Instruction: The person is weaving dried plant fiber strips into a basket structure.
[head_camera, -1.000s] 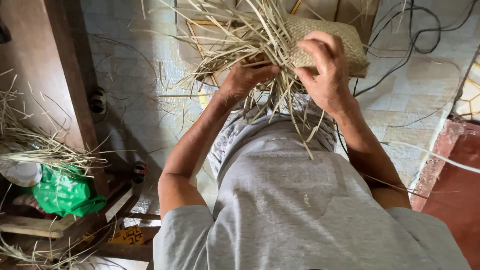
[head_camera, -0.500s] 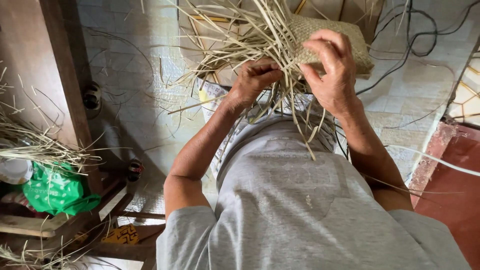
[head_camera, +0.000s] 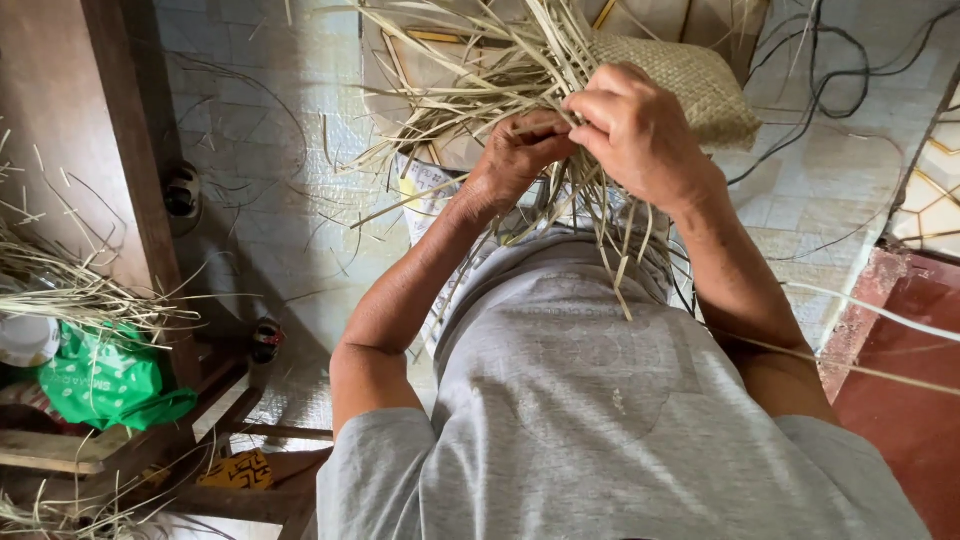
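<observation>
A partly woven straw mat with many loose pale straw strips fanning out from its edge is held up in front of me. My left hand pinches strips at the weave's unfinished edge. My right hand grips the strips beside it, fingers curled over them, touching the left hand's fingertips. More strips hang down over my grey shirt.
A dark wooden post stands at the left. A bundle of loose straw and a green plastic bag lie at lower left. Black cables run across the tiled floor at upper right. A red step is at right.
Both hands have drawn closer together on the strips; the right hand slid left off the woven part toward the left hand. The view shifted slightly.
</observation>
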